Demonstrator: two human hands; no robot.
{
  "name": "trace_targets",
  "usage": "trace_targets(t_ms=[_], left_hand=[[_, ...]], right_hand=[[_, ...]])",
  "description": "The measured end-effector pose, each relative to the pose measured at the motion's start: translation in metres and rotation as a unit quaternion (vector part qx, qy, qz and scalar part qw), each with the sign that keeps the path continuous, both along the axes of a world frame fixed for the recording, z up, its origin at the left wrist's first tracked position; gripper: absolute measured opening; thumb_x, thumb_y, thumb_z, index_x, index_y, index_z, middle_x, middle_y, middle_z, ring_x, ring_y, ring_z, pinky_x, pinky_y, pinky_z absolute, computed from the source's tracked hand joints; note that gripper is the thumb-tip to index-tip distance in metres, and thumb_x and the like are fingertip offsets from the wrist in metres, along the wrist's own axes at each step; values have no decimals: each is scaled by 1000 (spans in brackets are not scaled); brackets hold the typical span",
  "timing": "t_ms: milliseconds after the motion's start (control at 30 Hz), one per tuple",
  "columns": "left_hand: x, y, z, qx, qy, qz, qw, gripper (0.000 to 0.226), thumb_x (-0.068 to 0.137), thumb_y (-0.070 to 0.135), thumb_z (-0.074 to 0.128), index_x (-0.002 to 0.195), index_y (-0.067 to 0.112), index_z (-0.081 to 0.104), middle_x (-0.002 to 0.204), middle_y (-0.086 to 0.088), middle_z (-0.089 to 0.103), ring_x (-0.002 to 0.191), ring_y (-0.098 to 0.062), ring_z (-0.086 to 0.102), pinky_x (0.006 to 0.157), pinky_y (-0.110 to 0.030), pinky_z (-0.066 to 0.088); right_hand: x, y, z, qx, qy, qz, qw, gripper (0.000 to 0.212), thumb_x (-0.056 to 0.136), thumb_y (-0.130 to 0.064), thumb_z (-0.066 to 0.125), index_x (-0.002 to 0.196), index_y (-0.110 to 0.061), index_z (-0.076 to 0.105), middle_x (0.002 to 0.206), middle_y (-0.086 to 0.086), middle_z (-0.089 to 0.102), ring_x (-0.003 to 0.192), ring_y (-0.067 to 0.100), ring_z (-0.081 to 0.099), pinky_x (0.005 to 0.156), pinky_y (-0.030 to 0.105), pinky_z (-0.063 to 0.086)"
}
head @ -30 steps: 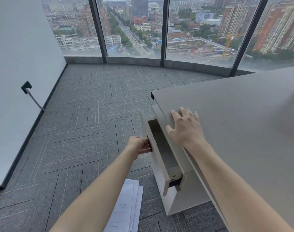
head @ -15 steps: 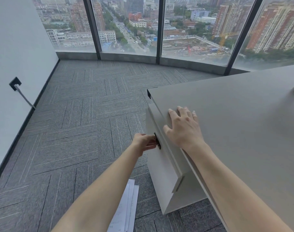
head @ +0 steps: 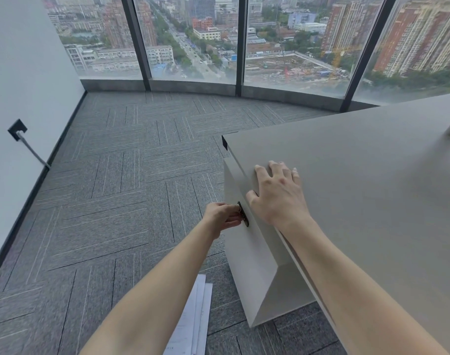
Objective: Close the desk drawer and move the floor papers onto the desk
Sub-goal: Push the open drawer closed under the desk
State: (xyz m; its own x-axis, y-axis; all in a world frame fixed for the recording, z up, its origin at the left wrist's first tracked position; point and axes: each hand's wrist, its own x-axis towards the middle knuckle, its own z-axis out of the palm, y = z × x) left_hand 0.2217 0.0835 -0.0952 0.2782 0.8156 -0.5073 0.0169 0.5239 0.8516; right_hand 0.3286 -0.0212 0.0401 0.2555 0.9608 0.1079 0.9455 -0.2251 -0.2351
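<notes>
Drawer: pale beige desk drawer (head: pixel 247 242), centre right, front flush with the cabinet; inside hidden.
Left hand (head: pixel 225 217): fingers pinched together on the small dark drawer handle (head: pixel 243 213).
Right hand (head: pixel 277 194): spread flat on the grey desk top (head: pixel 359 175), gripping nothing.
Papers: white printed sheets (head: pixel 193 319) on grey carpet (head: pixel 116 201), bottom centre, partly behind the left forearm.
Change: a second ago the drawer stood open; now it is shut.

The left arm (head: pixel 152 298) covers part of the floor papers (head: pixel 195 321), whose print is too small to read and whose lower end the frame's bottom edge cuts off.
</notes>
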Motion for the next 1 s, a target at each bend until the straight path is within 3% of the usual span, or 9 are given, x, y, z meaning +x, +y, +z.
trace_targets(t_ms=[100,233,500,767,933,1000], left_hand=[[-1,2,7,-19,35,-37,999,7,85,10,65,83,3,63,76,-15,62,57,-20,56,51,-25,57],[7,3,14,-68,52,-57,995,22,81,11,55,61,12,48,59,-3,38,48,-15,32,43,-18,34],[10,9,6,-131,56,-78,987,28,87,18,42,60,12,46,68,-6,52,60,-19,51,59,-27,47],[13,9,-4,59,142,-57,986,22,84,15,48,63,14,53,65,-3,52,54,-18,49,54,-24,42],[7,5,-1,123,167,-75,975,27,91,23,41,77,10,61,81,-7,61,64,-21,54,57,-27,44],[0,0,4,155,211,-96,960,33,92,24,40,87,2,65,90,-17,66,73,-29,57,63,-33,48]], right_hand=[[1,-1,0,-3,0,0,1000,62,89,-37,46,147,-18,37,158,18,29,150,35,17,123,51,8],[2,-1,0,0,3,1,1000,62,88,-37,46,147,-18,38,158,18,29,150,35,17,123,51,8],[3,0,-2,4,6,0,1000,61,88,-37,48,145,-18,39,158,17,30,150,34,18,123,51,8],[4,1,-4,2,2,1,1000,63,88,-38,48,147,-18,38,158,17,30,150,34,18,123,50,7],[6,1,-5,0,-1,3,1000,64,88,-39,48,147,-19,38,158,16,30,150,33,18,123,49,7],[6,1,-5,2,2,1,1000,64,87,-40,49,147,-20,38,158,15,30,149,32,19,123,49,8]])
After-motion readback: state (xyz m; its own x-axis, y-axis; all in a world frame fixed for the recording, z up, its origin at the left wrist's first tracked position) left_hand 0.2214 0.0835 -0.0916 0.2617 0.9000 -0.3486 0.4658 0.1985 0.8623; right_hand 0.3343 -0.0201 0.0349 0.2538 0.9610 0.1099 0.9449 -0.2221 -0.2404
